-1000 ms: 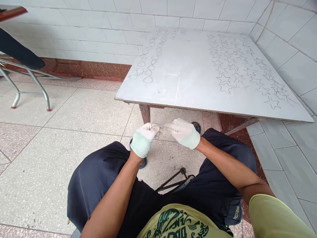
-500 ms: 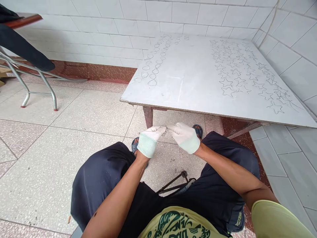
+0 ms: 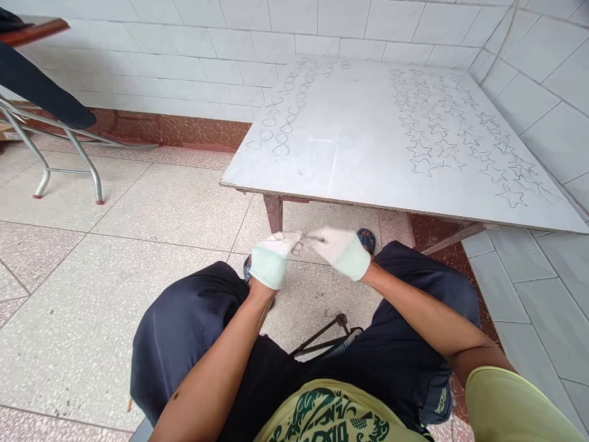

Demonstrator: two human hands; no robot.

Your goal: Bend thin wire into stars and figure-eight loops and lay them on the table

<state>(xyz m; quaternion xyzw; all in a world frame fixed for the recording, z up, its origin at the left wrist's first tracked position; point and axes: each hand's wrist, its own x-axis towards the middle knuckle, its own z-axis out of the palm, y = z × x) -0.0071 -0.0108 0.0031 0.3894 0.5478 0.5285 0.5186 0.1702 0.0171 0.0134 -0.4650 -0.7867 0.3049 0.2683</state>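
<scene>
My left hand [image 3: 277, 258], in a white glove with a pale green cuff, is closed in a pinch in front of the table's near edge. Facing it, my right hand [image 3: 339, 250] wears the same kind of glove, its thumb and forefinger pressed together. A thin dark piece of wire [image 3: 305, 236] shows between the fingertips of both hands; its shape is mostly hidden. On the white tabletop [image 3: 359, 135] beyond lie several thin wire stars [image 3: 444, 132] to the right and several looped, figure-eight wires [image 3: 289, 116] to the left.
The table's leg [image 3: 273, 213] stands just past my left hand. Between my knees is a dark metal frame [image 3: 322, 337] on the speckled floor [image 3: 92, 307]. A metal-legged folding stool or chair [image 3: 69, 153] with a person's dark-clothed leg is at left. Tiled walls [image 3: 340, 21] border the table.
My left hand has turned slightly, and its fingers have shifted a little to the left at the wire. The right hand stays nearly in place; the whole view has tilted slightly.
</scene>
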